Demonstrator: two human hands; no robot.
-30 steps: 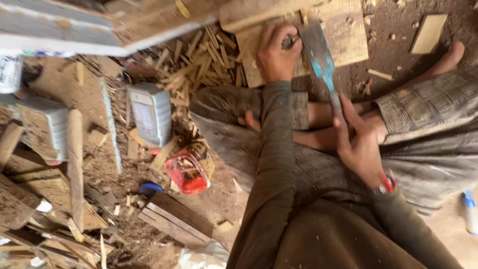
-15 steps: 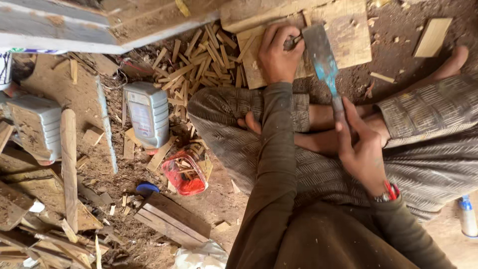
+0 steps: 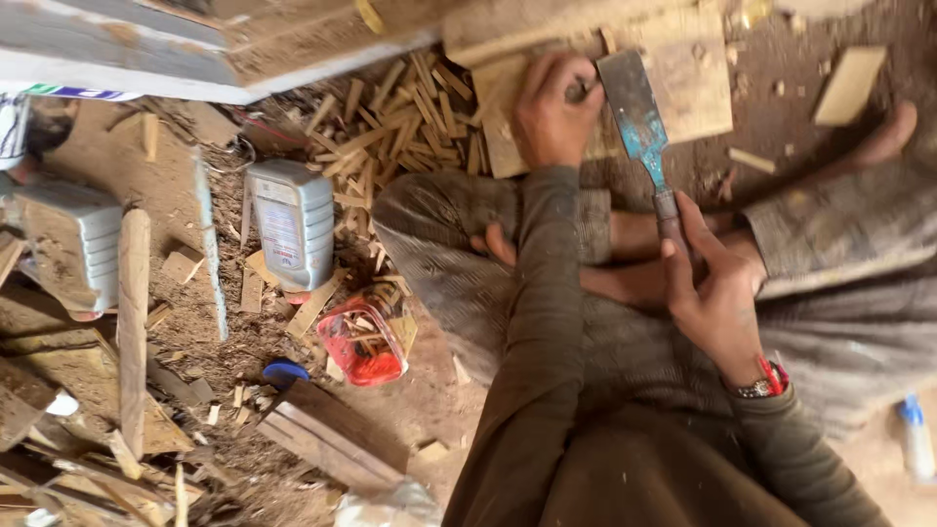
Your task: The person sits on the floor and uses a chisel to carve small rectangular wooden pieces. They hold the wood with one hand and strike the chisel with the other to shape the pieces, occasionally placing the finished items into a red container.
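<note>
In the head view, the right hand (image 3: 717, 293) wraps closed around the chisel (image 3: 639, 122) handle, blade resting on the wooden block (image 3: 698, 73). The left hand (image 3: 551, 107) curls shut over something small, mostly hidden, perhaps a wood piece. The block's top is cut off.

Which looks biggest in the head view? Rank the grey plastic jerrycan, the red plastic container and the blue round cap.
1. Grey plastic jerrycan
2. Red plastic container, clearly smaller
3. Blue round cap, smallest, partly hidden
</note>
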